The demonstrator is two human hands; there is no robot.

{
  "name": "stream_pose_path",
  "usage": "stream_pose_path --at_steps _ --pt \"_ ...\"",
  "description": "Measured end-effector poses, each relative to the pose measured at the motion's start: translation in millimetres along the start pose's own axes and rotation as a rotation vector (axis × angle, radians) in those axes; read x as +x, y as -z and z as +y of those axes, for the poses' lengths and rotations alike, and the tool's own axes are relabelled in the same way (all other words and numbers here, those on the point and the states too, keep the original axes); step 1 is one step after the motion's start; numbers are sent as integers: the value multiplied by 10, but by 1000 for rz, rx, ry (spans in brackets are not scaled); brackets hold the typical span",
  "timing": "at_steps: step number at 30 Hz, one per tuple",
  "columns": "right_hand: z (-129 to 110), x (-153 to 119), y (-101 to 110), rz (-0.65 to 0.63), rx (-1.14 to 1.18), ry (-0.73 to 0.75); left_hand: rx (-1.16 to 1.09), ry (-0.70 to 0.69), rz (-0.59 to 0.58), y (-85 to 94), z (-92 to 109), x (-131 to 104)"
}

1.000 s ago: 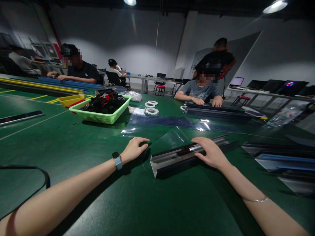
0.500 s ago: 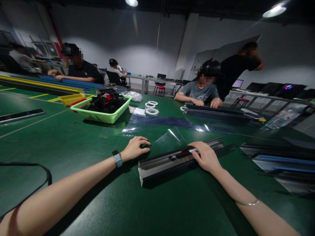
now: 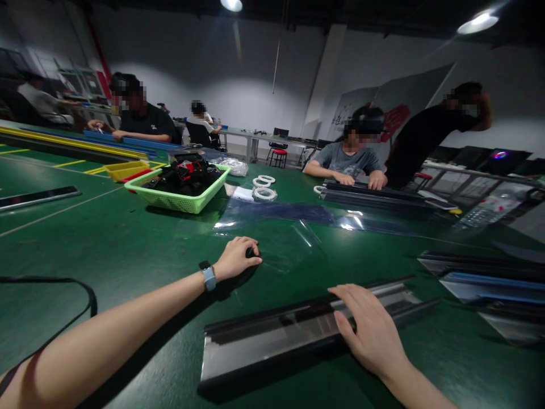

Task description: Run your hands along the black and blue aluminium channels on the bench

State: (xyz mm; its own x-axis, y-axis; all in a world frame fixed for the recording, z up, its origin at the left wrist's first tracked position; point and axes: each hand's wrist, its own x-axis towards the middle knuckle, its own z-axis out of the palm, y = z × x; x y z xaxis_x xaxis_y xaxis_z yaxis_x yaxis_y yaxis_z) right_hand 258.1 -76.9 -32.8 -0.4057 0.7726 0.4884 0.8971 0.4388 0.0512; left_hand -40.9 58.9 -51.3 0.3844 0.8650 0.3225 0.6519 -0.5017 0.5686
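My left hand (image 3: 238, 257) rests low over the green table, wrist banded by a watch. Its thumb and fingertips come together at the near left end of a clear plastic film (image 3: 293, 250), which lies flat and shiny. Around a dark U-shaped metal profile (image 3: 272, 332) is my right hand (image 3: 372, 326), fingers over the far wall and thumb toward the channel. The profile lies with its channel facing up, pale inside, its open end toward the lower left. My palm hides part of its right half.
More cut profiles (image 3: 489, 284) lie at the right. Beyond the film are a long transparent sheet (image 3: 281, 211), white tape rolls (image 3: 264, 193) and a green basket (image 3: 191, 201) of black parts. Across the table, a co-worker (image 3: 355, 153) handles dark profiles; another sits at the far left.
My right hand has pulled the metal profile toward me, away from the film. The left hand's fingers have curled in toward the thumb. A standing person in the background has moved right.
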Motion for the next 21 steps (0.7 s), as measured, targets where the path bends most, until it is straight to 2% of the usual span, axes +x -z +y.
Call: stream_pose_path --at_steps 3,6,9,12,15,18,21 --pt "-182 -104 71 -35 -18 -48 -41 19 18 5 18 7" --pt "-279 -101 150 -100 -19 -156 -105 39 -8 18 37 8" --pt "-275 46 258 -204 34 -276 -182 38 -68 39 65 -2" --pt "-265 327 356 -363 150 -316 -353 45 -115 59 97 -9" --pt "-362 653 369 -540 321 -201 -516 74 -141 76 117 -8" --pt "-537 934 267 -741 467 -25 -537 79 -149 105 128 -11" --pt "-635 1131 91 -693 465 87 -546 89 -156 143 135 -22"
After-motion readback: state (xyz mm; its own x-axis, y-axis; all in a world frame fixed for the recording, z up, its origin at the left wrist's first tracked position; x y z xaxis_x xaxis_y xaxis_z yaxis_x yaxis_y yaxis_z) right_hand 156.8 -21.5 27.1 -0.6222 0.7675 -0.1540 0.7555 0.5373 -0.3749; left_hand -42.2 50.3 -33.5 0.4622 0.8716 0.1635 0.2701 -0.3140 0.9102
